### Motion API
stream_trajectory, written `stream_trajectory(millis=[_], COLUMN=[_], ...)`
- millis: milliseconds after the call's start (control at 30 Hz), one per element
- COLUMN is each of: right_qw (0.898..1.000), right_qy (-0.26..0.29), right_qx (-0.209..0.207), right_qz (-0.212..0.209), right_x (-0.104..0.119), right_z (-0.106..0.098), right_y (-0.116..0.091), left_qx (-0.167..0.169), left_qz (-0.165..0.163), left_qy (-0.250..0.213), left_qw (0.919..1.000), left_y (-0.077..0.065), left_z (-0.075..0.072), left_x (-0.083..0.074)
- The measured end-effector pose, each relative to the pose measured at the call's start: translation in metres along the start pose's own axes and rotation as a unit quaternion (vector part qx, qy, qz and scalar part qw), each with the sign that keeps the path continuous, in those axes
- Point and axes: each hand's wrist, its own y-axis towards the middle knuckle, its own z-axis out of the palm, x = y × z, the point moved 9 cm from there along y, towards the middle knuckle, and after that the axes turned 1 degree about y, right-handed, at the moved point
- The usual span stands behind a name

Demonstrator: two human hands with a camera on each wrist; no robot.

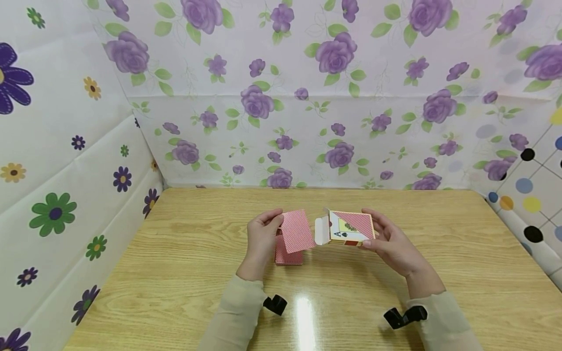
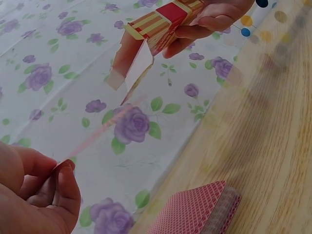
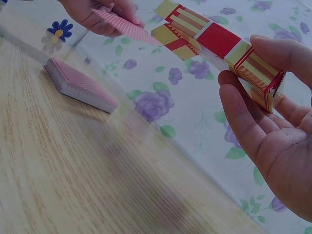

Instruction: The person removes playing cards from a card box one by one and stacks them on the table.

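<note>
The left arm (image 1: 234, 309) and right arm (image 1: 448, 319) reach out from the near side, hands apart. The left hand (image 1: 261, 238) pinches between thumb and bent fingers; the right hand (image 1: 394, 244) grips, thumb nearer, fingers farther.

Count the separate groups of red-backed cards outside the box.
2: one, perhaps a single card, held in the left hand; the other a stack on the table. Any inside the box, held in the right hand, would be hidden.

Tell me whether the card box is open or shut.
Open: the box, held in the right hand, has its end flap folded outward.
</note>
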Motion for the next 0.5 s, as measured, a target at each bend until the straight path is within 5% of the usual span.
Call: stream_trajectory(millis=[500], right_qw=[1.0], right_qy=[0.0], right_qx=[-0.001], right_qz=[0.0], right_x=[-0.0003], right_z=[0.0001], right_y=[0.0002], left_qx=[-0.015], left_qz=[-0.01], left_qy=[0.001], left_qw=[0.9998], left_y=[0.0049], left_z=[-0.007], left_x=[0.0053])
